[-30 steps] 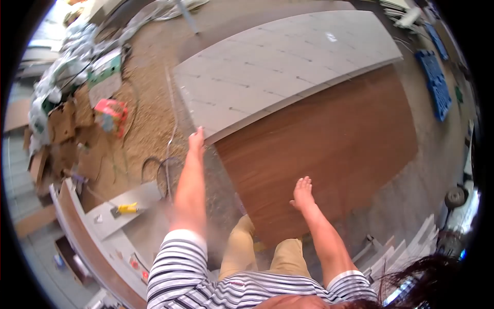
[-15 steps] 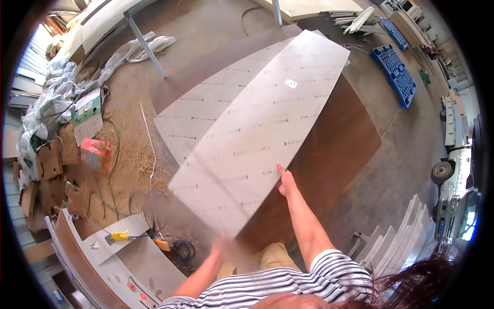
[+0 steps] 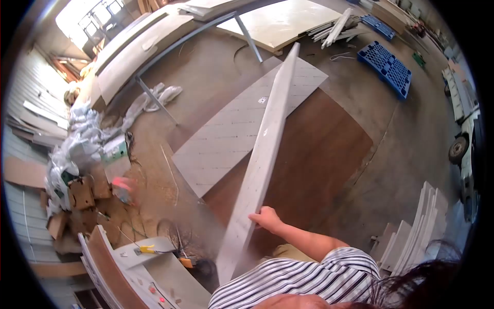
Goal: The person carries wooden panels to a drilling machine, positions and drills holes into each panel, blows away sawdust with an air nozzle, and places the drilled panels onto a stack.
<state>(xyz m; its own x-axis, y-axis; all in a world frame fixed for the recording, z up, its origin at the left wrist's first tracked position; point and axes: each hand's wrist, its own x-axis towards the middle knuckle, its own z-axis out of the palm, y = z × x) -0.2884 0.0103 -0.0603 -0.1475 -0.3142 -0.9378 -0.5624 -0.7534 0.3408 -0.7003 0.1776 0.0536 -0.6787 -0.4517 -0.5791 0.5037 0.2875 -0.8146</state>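
My right hand (image 3: 267, 219) grips the near right edge of a long pale panel (image 3: 263, 149), fingers closed on it. The panel is tilted up steeply, so its face shows as a narrow strip running away from me. My left hand is out of sight; the panel or my body may hide it. Under and beyond the raised panel, a second pale panel (image 3: 221, 136) with rows of printed marks and a small white label lies flat. It rests partly on a large brown board (image 3: 329, 139) on the floor.
A blue plastic pallet (image 3: 386, 67) lies at the upper right. A metal frame (image 3: 157, 100) stands at the upper left, near plastic wrap (image 3: 85, 136) and cardboard. White strips (image 3: 411, 232) stack up at my right; a bench with a yellow-handled tool (image 3: 147, 249) is at lower left.
The upper panel has gone from lying nearly flat to standing steeply on edge. My right hand has come nearer my body with it. My left hand has passed out of view.
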